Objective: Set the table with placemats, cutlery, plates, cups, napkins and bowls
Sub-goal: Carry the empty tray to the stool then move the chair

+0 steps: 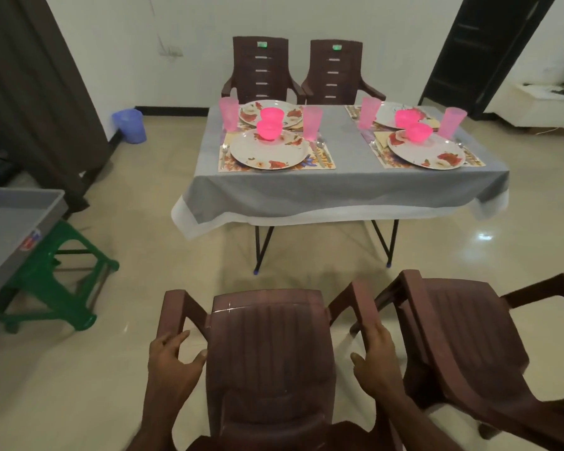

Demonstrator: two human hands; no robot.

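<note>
Glossy cream floor tiles point(306, 255) run under a folding desk point(349, 190) draped in a grey cloth with a white border, standing well ahead of the person. Four places are laid on it in two pairs. Each pair shares floral placemats point(323, 162), and round white plates point(267, 151) printed with red flowers sit on them. A translucent, glowing pink bowl point(269, 129) rests on each plate, and tall ribbed pink cups point(312, 122) stand beside the plates. Cutlery point(320, 148) lies at the plate edges, too small to tell apart; a pale folded napkin point(382, 138) shows by the right near plate.

Close in front is a brown moulded plastic chair point(267, 356) with a ribbed back. The left hand point(171, 359) has its fingers curled round the left armrest, thumb out toward the backrest. The right hand point(376, 356) grips the right armrest, fingers wrapped over it.
</note>
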